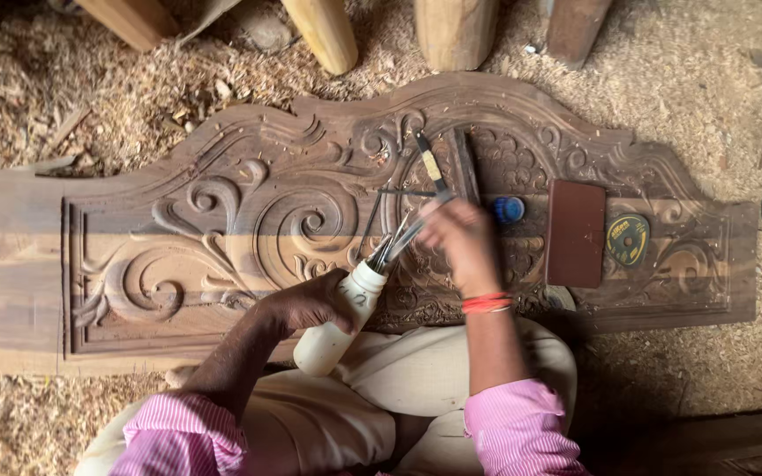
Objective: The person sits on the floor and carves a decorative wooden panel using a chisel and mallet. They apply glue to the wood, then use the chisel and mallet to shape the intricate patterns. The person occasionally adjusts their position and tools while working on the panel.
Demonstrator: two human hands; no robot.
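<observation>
Gripping a white plastic bottle (339, 321) tilted toward the carving, the left hand (310, 302) steadies it as a holder for several metal tools (396, 242). The right hand (462, 240) closes on 1, probably a chisel (430, 167), above the carved wooden panel (222, 229) lying in sawdust (698, 79).

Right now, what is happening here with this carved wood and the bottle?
A person in a pink striped shirt sits on the sawdust-covered floor at a long carved wooden panel. The left hand holds a white bottle with several thin metal tools standing in its mouth. The right hand grips one of these tools near the bottle. On the panel lie a chisel, a blue cap, a flat brown block and a round disc.
</observation>
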